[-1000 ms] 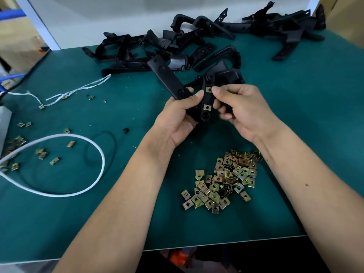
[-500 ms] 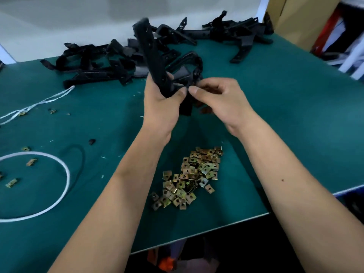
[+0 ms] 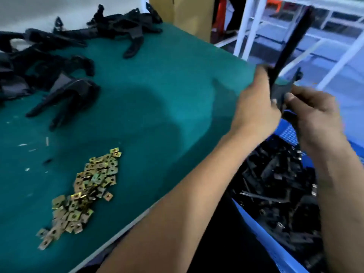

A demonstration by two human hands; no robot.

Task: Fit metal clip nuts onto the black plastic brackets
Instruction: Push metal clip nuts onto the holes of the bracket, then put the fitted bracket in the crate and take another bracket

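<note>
Far left, a heap of black brackets (image 3: 59, 81) lies at the back of the green worktop (image 3: 157, 91), waiting their turn; nearer the front edge sits the scattered pile of brass-coloured clip nuts (image 3: 86, 192), untouched, well apart from both hands; a few pale scraps lie just left of it.

Now across to the action at the right, out past the worktop's edge; the left hand (image 3: 254, 103) is curled round the lower part of a long black bracket (image 3: 289, 56), thumb side against it, holding it upright with its long arm pointing up and slightly right; the right hand (image 3: 313, 115) pinches the same bracket from the other side, fingers bent onto its lower end; so both hands are gripping the one piece, and it hangs directly above a blue crate (image 3: 275, 251) heaped with more black brackets, some showing a glint of metal.

The picture is blurred, so I cannot tell whether nuts sit on the held bracket; judging by where it hangs, this looks like the drop-off of a finished piece, not the fitting itself.

The next move likely calls for both hands to let go over the crate, then a reach back left for a bare bracket from the heap and a nut from the pile.
</note>
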